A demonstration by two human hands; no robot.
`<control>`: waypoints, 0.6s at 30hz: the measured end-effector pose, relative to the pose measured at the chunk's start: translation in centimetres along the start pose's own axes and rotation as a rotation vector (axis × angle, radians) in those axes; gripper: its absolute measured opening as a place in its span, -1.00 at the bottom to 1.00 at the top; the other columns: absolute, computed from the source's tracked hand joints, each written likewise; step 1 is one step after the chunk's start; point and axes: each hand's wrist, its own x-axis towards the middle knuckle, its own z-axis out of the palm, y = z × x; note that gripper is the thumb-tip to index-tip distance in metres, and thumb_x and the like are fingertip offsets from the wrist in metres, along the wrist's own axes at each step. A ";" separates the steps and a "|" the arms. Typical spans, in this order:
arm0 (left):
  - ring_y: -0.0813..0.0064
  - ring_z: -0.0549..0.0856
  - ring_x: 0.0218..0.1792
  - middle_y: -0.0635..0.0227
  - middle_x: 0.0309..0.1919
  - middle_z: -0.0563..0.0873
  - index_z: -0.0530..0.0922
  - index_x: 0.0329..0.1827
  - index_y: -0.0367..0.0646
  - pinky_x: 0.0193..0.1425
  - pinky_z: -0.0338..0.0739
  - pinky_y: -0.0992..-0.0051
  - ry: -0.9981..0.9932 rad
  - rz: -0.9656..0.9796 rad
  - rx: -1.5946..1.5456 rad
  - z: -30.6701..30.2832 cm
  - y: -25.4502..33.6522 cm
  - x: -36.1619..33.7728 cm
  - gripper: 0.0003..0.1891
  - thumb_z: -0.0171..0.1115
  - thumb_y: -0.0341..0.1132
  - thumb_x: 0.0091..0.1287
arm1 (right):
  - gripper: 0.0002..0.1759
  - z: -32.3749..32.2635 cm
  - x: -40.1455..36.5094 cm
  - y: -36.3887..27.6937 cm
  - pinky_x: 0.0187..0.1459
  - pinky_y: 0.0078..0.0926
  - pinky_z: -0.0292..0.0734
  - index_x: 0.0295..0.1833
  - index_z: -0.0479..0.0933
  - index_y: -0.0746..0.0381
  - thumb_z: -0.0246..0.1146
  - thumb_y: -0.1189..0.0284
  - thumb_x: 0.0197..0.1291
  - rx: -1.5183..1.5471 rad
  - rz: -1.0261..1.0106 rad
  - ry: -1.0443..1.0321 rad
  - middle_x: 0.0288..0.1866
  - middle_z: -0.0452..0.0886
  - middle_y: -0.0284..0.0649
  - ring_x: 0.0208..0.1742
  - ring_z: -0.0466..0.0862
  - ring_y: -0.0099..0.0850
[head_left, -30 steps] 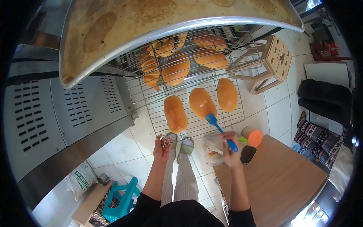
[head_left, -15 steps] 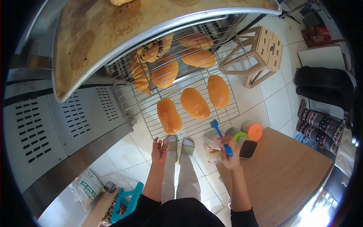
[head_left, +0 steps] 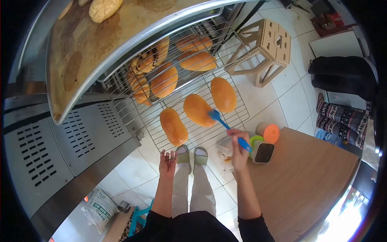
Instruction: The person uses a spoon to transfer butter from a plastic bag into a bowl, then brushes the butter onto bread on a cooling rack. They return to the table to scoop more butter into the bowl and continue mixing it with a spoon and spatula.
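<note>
My right hand (head_left: 240, 155) grips a blue pastry brush (head_left: 223, 122) by its handle. The brush head meets the right end of the middle golden bun (head_left: 196, 108). On either side of that bun lie a glossy left bun (head_left: 173, 127) and a right bun (head_left: 223, 94), all on a wire rack (head_left: 203, 138). Fingers of my left hand (head_left: 167, 164) curl around the rack's near edge.
Above hangs a large metal tray (head_left: 96, 48) with pale pastry. Behind the three buns sit more breads (head_left: 164, 82). At right stand a wooden table (head_left: 302, 173), an orange-lidded jar (head_left: 271, 133), a dark-filled container (head_left: 264, 153) and a folding stool (head_left: 276, 42). Another person's patterned trousers (head_left: 342, 121) show.
The brush has moved up and left from the rack's near edge onto the middle bun. My left hand stays at the rack edge. The camera view has shifted slightly.
</note>
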 end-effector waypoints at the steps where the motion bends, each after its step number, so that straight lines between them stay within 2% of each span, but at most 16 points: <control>1: 0.38 0.47 -0.23 0.40 -0.51 0.44 0.32 -0.16 -0.10 0.01 0.34 0.18 0.003 -0.004 0.004 0.1 0.0 0.0 -0.79 -0.17 -0.23 0.25 | -0.92 1.4 1.0 0.2 -0.19 -0.56 0.31 -0.41 0.28 0.28 -0.02 0.51 0.10 0.003 -0.001 0.008 -0.29 0.46 -0.13 -0.28 0.44 -0.46; 3: 0.38 0.47 -0.23 0.40 -0.52 0.44 0.32 -0.16 -0.10 0.01 0.34 0.18 0.003 -0.008 0.024 0.3 0.3 -0.2 -0.79 -0.17 -0.23 0.25 | -0.92 3.6 2.5 0.3 -0.14 -0.55 0.29 -0.36 0.26 0.27 -0.03 0.48 0.12 0.212 0.106 -0.027 -0.27 0.45 -0.15 -0.26 0.42 -0.47; 4: 0.37 0.46 -0.25 0.39 -0.54 0.42 0.33 -0.17 -0.10 0.01 0.34 0.18 0.030 -0.025 -0.001 0.5 0.4 -0.4 -0.79 -0.15 -0.22 0.23 | -0.92 3.4 2.3 0.7 -0.14 -0.55 0.29 -0.36 0.26 0.27 -0.03 0.48 0.12 0.218 0.103 -0.011 -0.27 0.45 -0.15 -0.26 0.42 -0.47; 6: 0.36 0.46 -0.27 0.39 -0.56 0.40 0.34 -0.17 -0.10 0.02 0.33 0.17 0.047 -0.050 -0.014 0.9 0.6 -0.3 -0.79 -0.13 -0.22 0.22 | -0.91 2.6 2.4 1.8 -0.12 -0.54 0.28 -0.34 0.24 0.27 -0.04 0.48 0.13 0.327 0.093 0.117 -0.24 0.45 -0.15 -0.23 0.41 -0.46; 10: 0.36 0.45 -0.25 0.36 -0.56 0.39 0.36 -0.16 -0.10 0.03 0.30 0.19 0.094 -0.048 -0.049 0.6 0.4 0.3 -0.79 -0.14 -0.23 0.23 | -0.92 -0.6 -2.1 2.2 -0.13 -0.54 0.28 -0.34 0.26 0.26 -0.01 0.48 0.11 0.298 0.124 0.224 -0.29 0.46 -0.15 -0.26 0.42 -0.46; 12: 0.35 0.47 -0.25 0.39 -0.57 0.43 0.38 -0.23 -0.11 0.02 0.31 0.19 0.149 -0.118 -0.131 -0.5 0.8 1.8 -0.82 -0.02 -0.25 0.17 | -0.85 -1.9 -5.2 0.0 -0.18 -0.49 0.31 -0.40 0.26 0.25 0.03 0.40 0.10 0.161 0.210 0.307 -0.37 0.48 -0.15 -0.32 0.44 -0.44; 14: 0.40 0.48 -0.29 0.39 -0.59 0.44 0.43 -0.39 -0.15 0.05 0.30 0.28 -0.063 -0.019 0.197 -3.2 1.5 4.2 -0.87 0.05 -0.28 0.13 | -0.85 -3.3 -8.7 -3.2 -0.20 -0.44 0.34 -0.39 0.24 0.26 0.02 0.41 0.10 0.209 0.197 0.401 -0.39 0.48 -0.11 -0.34 0.46 -0.40; 15: 0.43 0.48 -0.38 0.35 -0.59 0.45 0.43 -0.53 -0.16 -0.01 0.34 0.37 -0.056 -0.129 0.103 -5.6 2.7 7.1 -0.88 0.08 -0.33 0.10 | -0.84 -3.9 -10.7 -5.6 -0.22 -0.42 0.35 -0.38 0.23 0.26 0.01 0.40 0.11 0.264 0.212 0.416 -0.38 0.48 -0.09 -0.34 0.47 -0.38; 16: 0.43 0.45 -0.47 0.31 -0.58 0.47 0.43 -0.54 -0.15 -0.14 0.39 0.41 -0.563 -0.318 0.034 -7.4 3.6 9.6 -0.90 0.08 -0.35 0.09 | -0.83 -4.9 -12.6 -8.2 -0.24 -0.40 0.36 -0.37 0.22 0.27 0.00 0.39 0.11 0.316 0.220 0.445 -0.38 0.48 -0.06 -0.34 0.47 -0.36; 17: 0.45 0.41 -0.55 0.30 -0.62 0.43 0.41 -0.56 -0.15 -0.30 0.39 0.44 -0.194 -0.164 0.101 -4.5 2.9 6.6 -0.91 0.05 -0.41 0.09 | -0.84 -6.2 -13.8 -12.0 -0.25 -0.39 0.37 -0.37 0.21 0.27 -0.02 0.41 0.12 0.313 0.222 0.450 -0.38 0.47 -0.03 -0.34 0.48 -0.34; 18: 0.47 0.37 -0.57 0.29 -0.62 0.41 0.38 -0.58 -0.15 -0.36 0.37 0.45 0.094 -0.281 0.030 -3.6 3.7 7.3 -0.91 0.05 -0.46 0.06 | -0.86 -7.0 -15.2 -15.8 -0.27 -0.38 0.38 -0.37 0.20 0.27 -0.04 0.42 0.13 0.320 0.220 0.443 -0.37 0.47 0.00 -0.34 0.48 -0.31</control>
